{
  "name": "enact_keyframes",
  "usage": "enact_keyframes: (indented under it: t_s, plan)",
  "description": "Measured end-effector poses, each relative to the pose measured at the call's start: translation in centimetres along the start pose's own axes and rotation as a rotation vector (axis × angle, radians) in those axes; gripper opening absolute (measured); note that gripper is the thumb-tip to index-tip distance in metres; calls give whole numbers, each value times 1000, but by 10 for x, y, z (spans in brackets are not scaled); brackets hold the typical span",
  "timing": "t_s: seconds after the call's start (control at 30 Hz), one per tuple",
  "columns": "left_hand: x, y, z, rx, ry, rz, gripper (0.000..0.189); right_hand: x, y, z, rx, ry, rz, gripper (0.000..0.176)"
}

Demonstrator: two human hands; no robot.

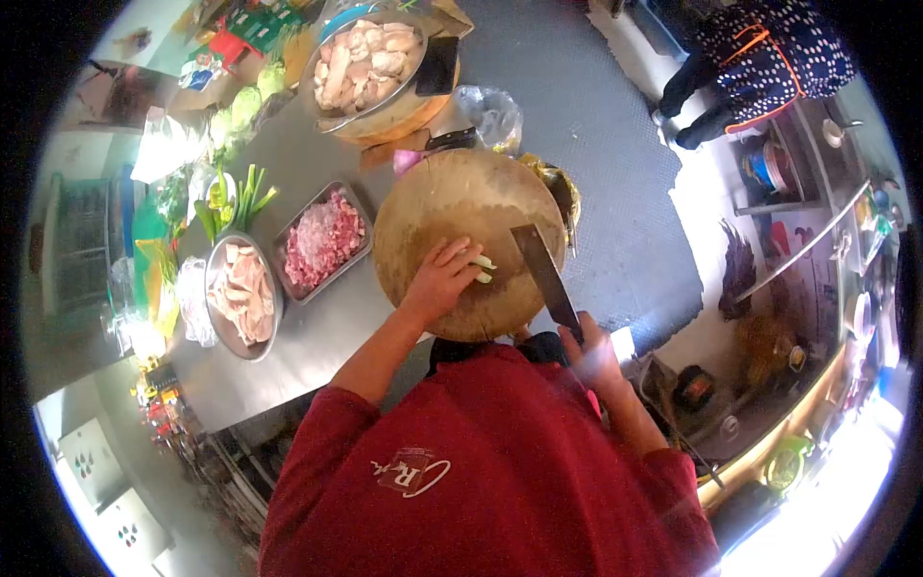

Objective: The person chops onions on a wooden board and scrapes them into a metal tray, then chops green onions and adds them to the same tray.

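My left hand [445, 279] rests on a round wooden chopping board [423, 197], its fingers bent over short pale green-white scallion pieces [484, 268]. The ends of the pieces stick out past the fingertips on the right. In my right hand [593, 353] is the handle of a cleaver [545, 272]. Its dark, broad blade lies over the right side of the board, apart from the scallion pieces. Wet, darker patches mark the wood around my left hand.
Left of the board are a tray of minced meat [323, 240], a bowl of pale meat strips [244, 293] and green stalks [236, 202]. Beyond it stand a large bowl of meat chunks [361, 72], a knife [450, 140] and a plastic bag [490, 115]. A person in a dotted garment [769, 58] is at upper right.
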State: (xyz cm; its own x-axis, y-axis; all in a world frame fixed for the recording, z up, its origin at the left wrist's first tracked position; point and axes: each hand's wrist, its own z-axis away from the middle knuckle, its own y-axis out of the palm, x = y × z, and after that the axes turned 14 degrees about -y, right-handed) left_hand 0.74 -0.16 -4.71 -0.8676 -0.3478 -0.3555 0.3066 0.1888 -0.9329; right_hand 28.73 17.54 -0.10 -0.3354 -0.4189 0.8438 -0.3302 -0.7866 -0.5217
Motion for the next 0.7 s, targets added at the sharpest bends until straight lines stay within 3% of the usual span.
enact_keyframes:
  t_s: [0.1,0.17,0.27,0.47,0.57,0.7]
  plan:
    - [-8,7,7,-29,-22,-39,30,8,-4,-11,69,-61,47,22]
    - [-11,14,9,-167,-54,-47,36,13,-3,-19,109,-80,83,23]
    - [-13,19,18,-146,-57,-87,38,21,-5,-31,200,-88,172,24]
    - [-23,19,28,-183,-107,-28,36,32,-1,-43,174,-204,238,21]
    - [-21,26,34,-177,-133,-22,36,35,-3,-48,270,-188,305,22]
    - [-14,39,39,-223,-109,1,36,36,-8,-59,384,-320,425,18]
